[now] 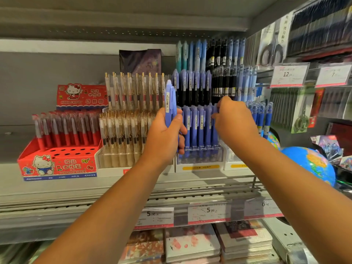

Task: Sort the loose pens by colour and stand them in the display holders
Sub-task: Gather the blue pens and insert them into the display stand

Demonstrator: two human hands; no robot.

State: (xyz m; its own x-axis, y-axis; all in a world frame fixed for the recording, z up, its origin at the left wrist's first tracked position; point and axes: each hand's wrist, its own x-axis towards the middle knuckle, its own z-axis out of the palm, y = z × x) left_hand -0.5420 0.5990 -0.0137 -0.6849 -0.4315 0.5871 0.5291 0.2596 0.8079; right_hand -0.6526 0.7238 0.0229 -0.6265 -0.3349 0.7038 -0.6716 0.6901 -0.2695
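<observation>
My left hand grips a small bunch of periwinkle-blue pens, held upright in front of the shelf. My right hand pinches the top of one blue pen at the right end of the front row. That row stands in a clear tiered display holder. Behind it rise rows of blue, black and teal pens.
Left of the blue holder stands a holder of clear gold-clip pens and a red Hello Kitty pen box. A globe sits at the right. Price tags line the shelf edge, with notebooks below.
</observation>
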